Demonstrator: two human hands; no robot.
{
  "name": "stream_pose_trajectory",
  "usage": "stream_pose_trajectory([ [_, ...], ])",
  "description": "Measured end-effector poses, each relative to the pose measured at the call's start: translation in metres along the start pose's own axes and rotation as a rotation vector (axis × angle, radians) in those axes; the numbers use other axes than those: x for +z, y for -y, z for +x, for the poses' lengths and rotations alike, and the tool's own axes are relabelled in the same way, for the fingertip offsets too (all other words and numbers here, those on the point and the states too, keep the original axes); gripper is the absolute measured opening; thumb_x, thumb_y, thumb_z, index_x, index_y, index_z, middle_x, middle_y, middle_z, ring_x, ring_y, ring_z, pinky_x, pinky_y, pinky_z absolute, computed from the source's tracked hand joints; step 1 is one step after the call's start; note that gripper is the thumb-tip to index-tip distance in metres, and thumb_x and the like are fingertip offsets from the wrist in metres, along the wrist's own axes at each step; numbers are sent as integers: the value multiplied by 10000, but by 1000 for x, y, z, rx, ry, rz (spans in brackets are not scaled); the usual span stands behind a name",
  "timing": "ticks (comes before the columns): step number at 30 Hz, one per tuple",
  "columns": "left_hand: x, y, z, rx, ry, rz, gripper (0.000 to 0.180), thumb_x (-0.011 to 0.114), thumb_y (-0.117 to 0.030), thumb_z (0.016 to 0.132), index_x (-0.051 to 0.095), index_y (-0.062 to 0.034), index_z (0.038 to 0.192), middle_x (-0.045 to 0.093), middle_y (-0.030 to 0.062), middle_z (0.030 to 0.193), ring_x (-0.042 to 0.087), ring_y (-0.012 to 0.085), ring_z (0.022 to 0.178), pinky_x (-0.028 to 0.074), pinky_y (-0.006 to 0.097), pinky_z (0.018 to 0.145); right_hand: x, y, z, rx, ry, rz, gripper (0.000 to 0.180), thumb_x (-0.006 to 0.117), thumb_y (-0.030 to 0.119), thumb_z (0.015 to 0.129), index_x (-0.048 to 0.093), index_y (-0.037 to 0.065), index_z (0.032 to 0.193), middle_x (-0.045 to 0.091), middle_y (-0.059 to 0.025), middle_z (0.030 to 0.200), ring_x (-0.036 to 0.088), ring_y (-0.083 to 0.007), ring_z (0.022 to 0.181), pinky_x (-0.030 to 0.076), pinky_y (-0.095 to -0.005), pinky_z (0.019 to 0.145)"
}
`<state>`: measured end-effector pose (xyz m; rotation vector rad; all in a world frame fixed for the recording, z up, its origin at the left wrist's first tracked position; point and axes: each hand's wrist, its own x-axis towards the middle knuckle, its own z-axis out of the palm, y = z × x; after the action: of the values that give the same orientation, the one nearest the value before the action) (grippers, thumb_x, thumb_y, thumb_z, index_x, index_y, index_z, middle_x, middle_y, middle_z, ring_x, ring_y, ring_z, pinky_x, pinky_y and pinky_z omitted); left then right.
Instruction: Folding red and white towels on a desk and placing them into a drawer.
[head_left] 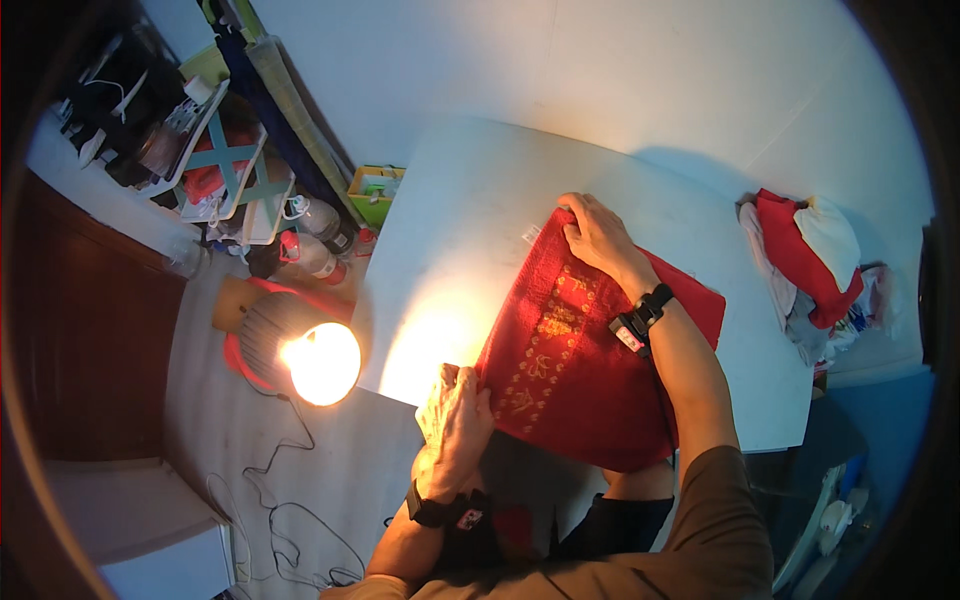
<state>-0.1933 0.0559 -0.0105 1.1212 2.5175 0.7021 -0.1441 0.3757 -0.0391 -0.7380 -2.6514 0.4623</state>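
A red towel with a gold patterned band lies partly on the white table and hangs over its front edge toward me. At its near left corner my left hand is closed, gripping the edge of the cloth. My right hand pinches the far left corner, its fingers bent over the fabric. Between the two hands the towel's left edge runs fairly straight. A small white tag sticks out beside that edge, near the right hand. Both wrists wear black bands.
A lit lamp glows just left of the white table. Piled cloths, red and white, sit at the table's right end. Shelves, bottles and an umbrella stand at the far left. Cables trail across the floor.
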Motion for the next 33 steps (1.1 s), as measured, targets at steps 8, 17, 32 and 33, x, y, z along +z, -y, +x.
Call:
stream_pose_trajectory([
  [8,-3,1,1,-13,-39,-103,392,705,-125,765,540,-71,1117,643,140,943,631,335,874,488,436,752,-24,-9,-5,56,91,138,260,611,95,681,588,7,924,620,-163,855,582,-345,832,463,-411,745],
  [17,0,6,-4,28,-59,-215,166,693,-115,757,551,-49,813,593,114,764,590,314,759,468,424,699,-111,7,-51,110,-30,457,142,548,39,621,540,-7,755,535,-47,682,497,-144,678,421,-296,623],
  [32,-184,-88,-80,648,51,-348,191,663,32,771,492,-23,836,487,57,729,506,152,712,432,271,668,-306,103,-293,226,-217,410,181,602,-123,586,560,30,673,582,5,704,552,-100,680,436,-239,600],
  [33,-187,-86,-93,743,13,-282,175,647,44,755,504,-21,830,507,91,730,530,211,689,443,314,644,-311,110,-313,129,-255,378,178,592,-123,587,566,30,675,583,0,698,550,-96,672,429,-240,593],
])
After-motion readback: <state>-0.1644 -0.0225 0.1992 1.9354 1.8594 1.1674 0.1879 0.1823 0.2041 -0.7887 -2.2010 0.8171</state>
